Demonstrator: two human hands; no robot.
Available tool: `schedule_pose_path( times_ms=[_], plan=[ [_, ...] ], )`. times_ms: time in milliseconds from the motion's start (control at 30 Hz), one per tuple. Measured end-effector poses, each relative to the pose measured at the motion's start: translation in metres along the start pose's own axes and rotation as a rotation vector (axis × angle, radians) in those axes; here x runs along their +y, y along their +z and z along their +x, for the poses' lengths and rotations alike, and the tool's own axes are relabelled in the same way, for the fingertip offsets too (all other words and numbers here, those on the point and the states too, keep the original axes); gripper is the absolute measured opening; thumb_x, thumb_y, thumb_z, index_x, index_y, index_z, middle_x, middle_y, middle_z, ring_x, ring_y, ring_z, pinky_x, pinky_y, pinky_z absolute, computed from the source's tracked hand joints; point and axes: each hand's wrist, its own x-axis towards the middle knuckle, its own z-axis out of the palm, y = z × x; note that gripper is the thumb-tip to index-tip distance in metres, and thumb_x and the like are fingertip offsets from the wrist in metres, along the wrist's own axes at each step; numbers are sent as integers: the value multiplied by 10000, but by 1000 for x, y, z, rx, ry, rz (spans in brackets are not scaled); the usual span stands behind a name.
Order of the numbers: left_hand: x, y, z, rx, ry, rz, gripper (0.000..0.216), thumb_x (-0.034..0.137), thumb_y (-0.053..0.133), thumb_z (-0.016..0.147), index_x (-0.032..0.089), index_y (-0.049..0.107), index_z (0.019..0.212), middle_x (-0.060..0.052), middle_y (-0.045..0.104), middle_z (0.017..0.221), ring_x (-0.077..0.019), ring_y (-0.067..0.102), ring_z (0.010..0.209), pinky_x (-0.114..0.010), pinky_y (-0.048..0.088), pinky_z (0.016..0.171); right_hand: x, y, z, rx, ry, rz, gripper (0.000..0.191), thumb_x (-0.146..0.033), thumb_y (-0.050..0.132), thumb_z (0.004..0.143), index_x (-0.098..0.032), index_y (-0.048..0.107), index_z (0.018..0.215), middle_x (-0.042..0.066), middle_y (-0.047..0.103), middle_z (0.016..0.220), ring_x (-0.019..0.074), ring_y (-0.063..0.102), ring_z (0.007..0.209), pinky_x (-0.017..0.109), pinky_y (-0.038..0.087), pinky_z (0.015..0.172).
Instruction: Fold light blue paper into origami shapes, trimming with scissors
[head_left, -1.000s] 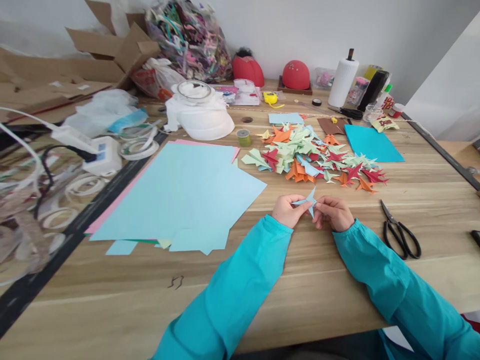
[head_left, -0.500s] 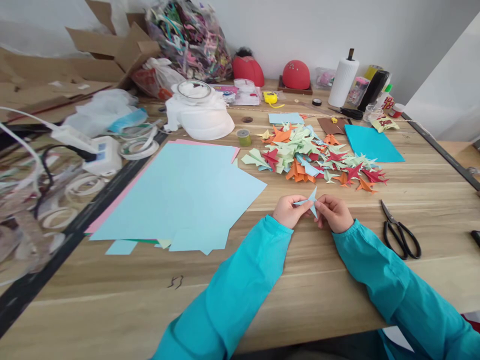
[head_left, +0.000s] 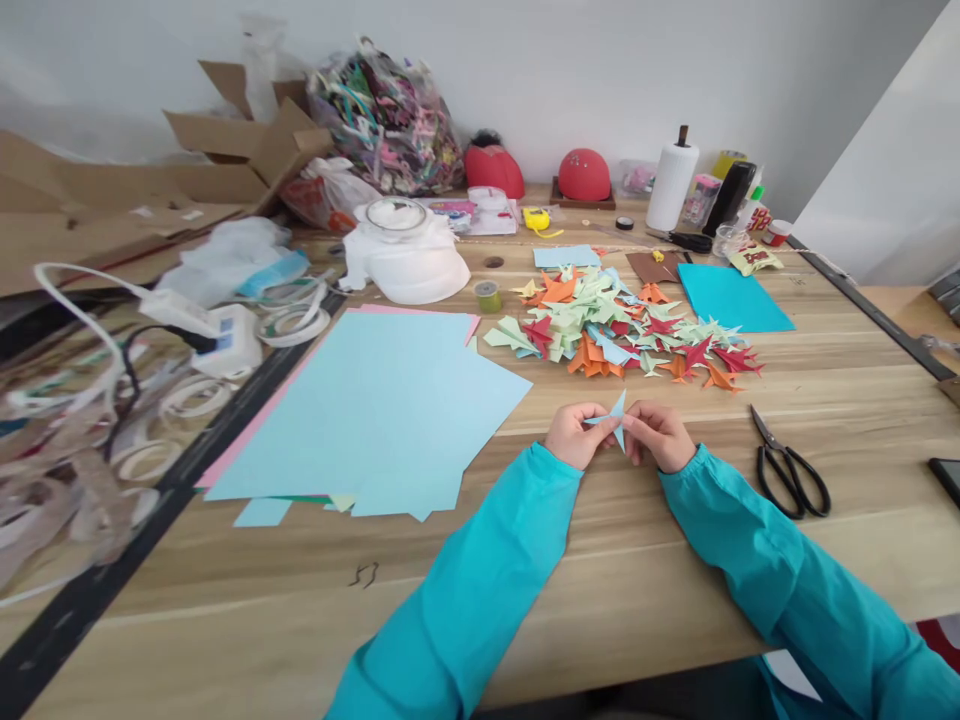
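Between my two hands is a light-blue folded paper bird (head_left: pixel 618 408) with pointed tips. My left hand (head_left: pixel 576 434) pinches it from the left, thumb on top. From the other side, the fingers of my right hand (head_left: pixel 660 434) are closed on its right part. Just beyond my hands lies a heap of folded paper birds (head_left: pixel 592 318) in pale green, orange, red and light blue. Large light-blue paper sheets (head_left: pixel 367 400) lie stacked to the left, over pink and green ones. Black-handled scissors (head_left: pixel 791 468) rest to the right of my right hand.
Behind the heap are a turquoise sheet (head_left: pixel 735 297), a green spool (head_left: pixel 487 297) and a yellow tape measure (head_left: pixel 536 219). White cloth (head_left: pixel 409 260) sits behind the stack. Cables, a white adapter (head_left: pixel 232 340) and tape rolls crowd the left. A dark object (head_left: pixel 946 478) lies at the right edge.
The camera view has shifted slightly, so most of the table appears lower in the picture. Both hands still hold the paper bird, which is turned a little between the fingers.
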Motion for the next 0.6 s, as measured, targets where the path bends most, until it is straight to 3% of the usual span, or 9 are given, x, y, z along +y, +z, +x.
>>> schedule_pose_path(
  times_ms=[167, 333, 600],
  plan=[
    [-5, 0, 4, -22, 7, -18, 354, 440, 712, 524, 112, 577, 536, -9, 563, 437, -82, 488, 403, -219, 403, 459, 3, -3, 3, -49, 29, 68, 318, -441, 619, 679, -151, 497, 627, -42, 553, 386, 58, 422, 249, 152, 310, 261],
    [-12, -1, 10, -44, -84, -146, 375, 441, 756, 445, 107, 603, 520, -26, 581, 440, -103, 508, 402, -234, 402, 432, 10, -6, 7, -34, 24, 198, 328, -439, 641, 651, -152, 495, 592, -39, 543, 356, 52, 379, 215, 149, 258, 233],
    [-9, -4, 11, 100, -112, -231, 367, 373, 804, 353, 113, 598, 510, -3, 570, 432, -94, 501, 412, -233, 403, 435, 17, -8, 14, -4, -11, 172, 365, -468, 669, 601, -139, 512, 604, -16, 578, 389, 74, 442, 250, 164, 307, 261]
  ],
)
